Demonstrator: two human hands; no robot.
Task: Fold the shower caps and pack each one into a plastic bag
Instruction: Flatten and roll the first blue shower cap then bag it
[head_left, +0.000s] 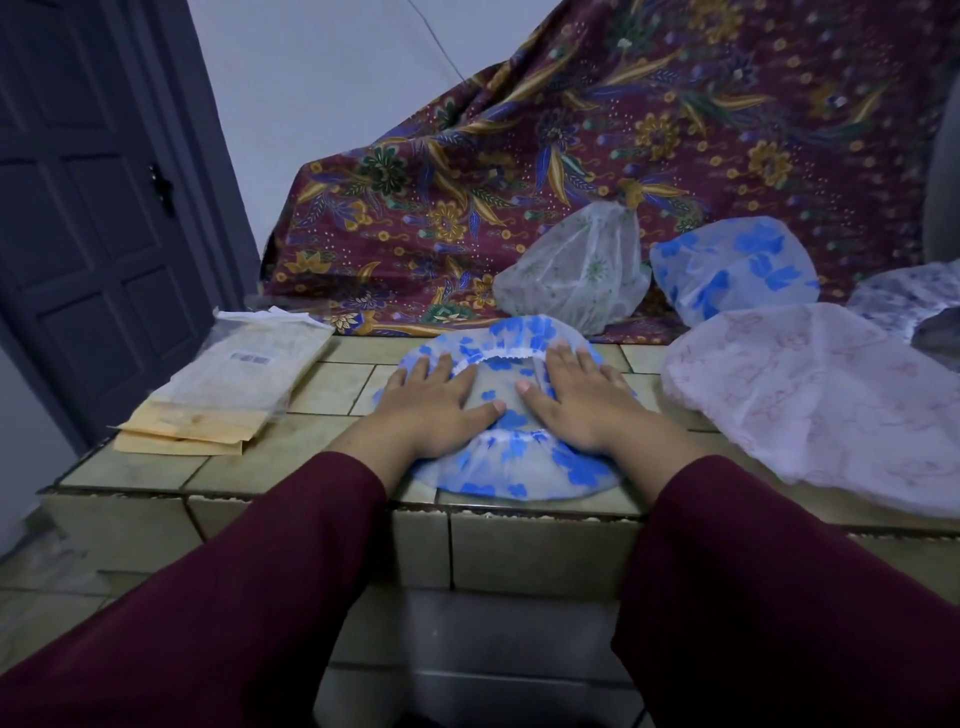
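A clear shower cap with blue flowers (511, 457) lies flattened on the tiled ledge (270, 462), its white elastic opening facing up. My left hand (434, 402) rests flat on its left side, fingers spread. On its right side my right hand (574, 400) presses down flat the same way. Neither hand grips anything. A stack of flat plastic bags (228, 389) lies to the left on the ledge.
More caps lie to the right: a large pink-patterned one (815, 400), a blue-flowered one (737, 270), a green-patterned one (576, 270) and part of another (904, 296). A maroon batik cloth (597, 130) drapes behind. A dark door (88, 208) stands at left.
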